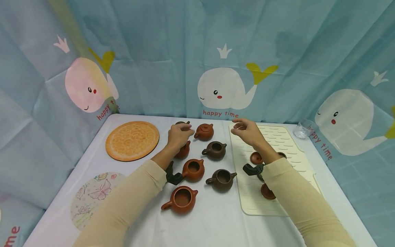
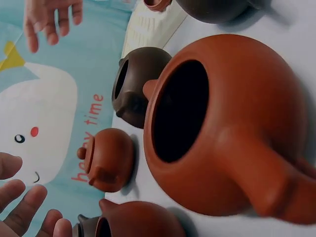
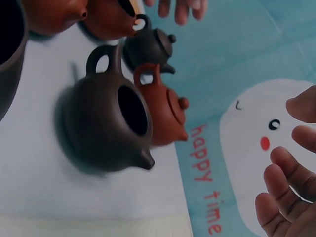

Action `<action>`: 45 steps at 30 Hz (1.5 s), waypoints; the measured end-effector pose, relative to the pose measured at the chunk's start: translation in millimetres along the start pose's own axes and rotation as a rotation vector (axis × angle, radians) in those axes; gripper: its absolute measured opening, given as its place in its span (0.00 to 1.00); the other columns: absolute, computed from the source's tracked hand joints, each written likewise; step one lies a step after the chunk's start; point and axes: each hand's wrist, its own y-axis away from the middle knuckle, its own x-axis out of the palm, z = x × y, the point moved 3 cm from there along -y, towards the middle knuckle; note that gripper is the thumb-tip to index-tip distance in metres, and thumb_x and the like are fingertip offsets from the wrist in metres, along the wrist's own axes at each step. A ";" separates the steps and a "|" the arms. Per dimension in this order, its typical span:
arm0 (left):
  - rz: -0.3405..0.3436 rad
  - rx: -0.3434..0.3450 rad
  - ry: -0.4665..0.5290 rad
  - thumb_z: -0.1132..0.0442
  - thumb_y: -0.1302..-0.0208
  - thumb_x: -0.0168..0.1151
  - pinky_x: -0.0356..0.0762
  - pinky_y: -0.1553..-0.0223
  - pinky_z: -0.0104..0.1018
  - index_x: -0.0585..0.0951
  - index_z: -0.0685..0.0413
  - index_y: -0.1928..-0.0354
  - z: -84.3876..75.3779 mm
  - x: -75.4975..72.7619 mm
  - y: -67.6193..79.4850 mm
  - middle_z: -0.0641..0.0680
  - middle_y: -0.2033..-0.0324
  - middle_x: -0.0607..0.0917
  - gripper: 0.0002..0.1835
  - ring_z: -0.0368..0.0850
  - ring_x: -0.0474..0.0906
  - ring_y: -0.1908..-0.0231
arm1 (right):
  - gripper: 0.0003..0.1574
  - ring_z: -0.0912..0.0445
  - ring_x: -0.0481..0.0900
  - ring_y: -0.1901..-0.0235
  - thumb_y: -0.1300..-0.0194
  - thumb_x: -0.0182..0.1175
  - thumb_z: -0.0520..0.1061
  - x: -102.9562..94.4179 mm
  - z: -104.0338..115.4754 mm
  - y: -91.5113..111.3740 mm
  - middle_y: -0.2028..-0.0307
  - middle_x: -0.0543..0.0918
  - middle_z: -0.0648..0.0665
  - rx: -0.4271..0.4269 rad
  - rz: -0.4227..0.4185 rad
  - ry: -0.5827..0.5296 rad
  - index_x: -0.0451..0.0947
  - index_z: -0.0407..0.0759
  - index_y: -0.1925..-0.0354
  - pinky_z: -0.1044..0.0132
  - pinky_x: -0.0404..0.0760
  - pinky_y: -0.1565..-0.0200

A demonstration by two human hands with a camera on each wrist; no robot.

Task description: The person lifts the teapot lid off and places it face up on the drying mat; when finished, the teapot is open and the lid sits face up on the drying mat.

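My left hand [image 1: 180, 136] hovers with loosely bent fingers over the back left teapots, holding nothing. Just right of it sits a lidded reddish-brown teapot [image 1: 206, 132]; behind it, a lidded dark teapot [image 3: 150, 48] is partly hidden in the head view. My right hand [image 1: 249, 133], also holding nothing, is raised over the cream mat's back left part with its fingers apart. Lidless teapots stand between the arms: dark ones [image 1: 213, 155] and reddish ones [image 1: 189, 174], their mouths uncovered. Loose teapot lids [image 1: 267, 192] lie on the mat, some hidden by the right forearm.
The cream ridged mat [image 1: 247, 202] covers the table's right side. A clear glass [image 1: 302, 130] stands at the back right corner. On the left lie a round bread-patterned mat [image 1: 132, 140] and a round butterfly-patterned mat [image 1: 89, 199]. A whale-print curtain [image 1: 172, 85] hangs behind the table.
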 end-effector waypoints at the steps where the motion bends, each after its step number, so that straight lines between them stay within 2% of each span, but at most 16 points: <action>1: 0.000 -0.005 -0.001 0.57 0.38 0.67 0.74 0.53 0.43 0.84 0.51 0.48 -0.3 2.2 -1.7 0.50 0.57 0.84 0.17 0.49 0.76 0.53 | 0.28 0.45 0.76 0.54 0.35 0.62 0.45 3.0 0.8 -2.7 0.52 0.78 0.36 -0.002 -0.002 -0.006 0.72 0.42 0.38 0.50 0.75 0.56; 5: -0.016 -0.019 0.001 0.56 0.40 0.68 0.73 0.53 0.43 0.84 0.51 0.48 -0.4 7.9 -7.1 0.48 0.59 0.85 0.18 0.48 0.73 0.52 | 0.26 0.46 0.76 0.56 0.35 0.63 0.44 16.7 1.3 -14.5 0.54 0.79 0.38 0.006 -0.003 -0.045 0.74 0.42 0.39 0.52 0.75 0.56; 10: -0.010 -0.017 0.016 0.58 0.40 0.67 0.75 0.57 0.42 0.84 0.52 0.49 2.6 13.1 -13.1 0.50 0.58 0.84 0.17 0.47 0.77 0.57 | 0.24 0.47 0.76 0.59 0.36 0.63 0.42 33.5 -3.5 -28.5 0.58 0.80 0.39 0.017 -0.012 -0.080 0.75 0.42 0.42 0.55 0.75 0.57; 18: -0.012 -0.061 0.032 0.59 0.40 0.67 0.77 0.60 0.42 0.85 0.52 0.51 3.9 22.3 -22.5 0.52 0.48 0.80 0.15 0.48 0.76 0.55 | 0.22 0.48 0.75 0.62 0.37 0.63 0.41 55.7 -7.7 -46.9 0.63 0.80 0.40 0.023 -0.011 -0.115 0.77 0.41 0.44 0.57 0.73 0.60; 25: -0.017 -0.104 0.023 0.61 0.42 0.69 0.75 0.58 0.41 0.86 0.51 0.55 3.7 27.9 -29.7 0.53 0.46 0.78 0.12 0.49 0.72 0.50 | 0.20 0.48 0.74 0.63 0.36 0.63 0.39 70.4 -9.8 -58.4 0.64 0.79 0.39 0.045 -0.026 -0.090 0.77 0.40 0.45 0.57 0.72 0.62; 29: -0.003 -0.135 0.024 0.61 0.42 0.69 0.76 0.57 0.42 0.86 0.51 0.55 7.4 28.9 -31.7 0.54 0.46 0.78 0.12 0.51 0.72 0.50 | 0.19 0.48 0.75 0.63 0.35 0.62 0.41 81.8 -14.2 -64.7 0.63 0.79 0.40 0.081 -0.018 -0.057 0.77 0.41 0.45 0.58 0.73 0.62; 33: 0.000 -0.147 -0.009 0.60 0.42 0.69 0.75 0.55 0.43 0.86 0.53 0.53 11.9 27.4 -34.4 0.54 0.42 0.76 0.14 0.52 0.70 0.47 | 0.20 0.49 0.76 0.63 0.35 0.62 0.42 93.5 -17.0 -68.7 0.62 0.79 0.40 0.112 -0.018 -0.030 0.77 0.40 0.45 0.59 0.75 0.62; 39: 0.026 -0.134 -0.040 0.61 0.42 0.69 0.76 0.58 0.42 0.85 0.56 0.52 15.7 30.9 -37.6 0.56 0.51 0.81 0.15 0.51 0.75 0.54 | 0.22 0.49 0.75 0.63 0.35 0.63 0.44 100.5 -21.2 -71.0 0.62 0.78 0.40 0.149 -0.042 0.009 0.77 0.41 0.44 0.59 0.75 0.61; 45: 0.010 -0.128 -0.096 0.61 0.41 0.68 0.75 0.60 0.42 0.86 0.57 0.53 15.5 34.3 -41.2 0.57 0.53 0.81 0.14 0.55 0.72 0.50 | 0.22 0.49 0.75 0.65 0.36 0.64 0.44 99.3 -20.8 -74.8 0.62 0.79 0.40 0.144 -0.060 0.043 0.77 0.40 0.45 0.60 0.74 0.64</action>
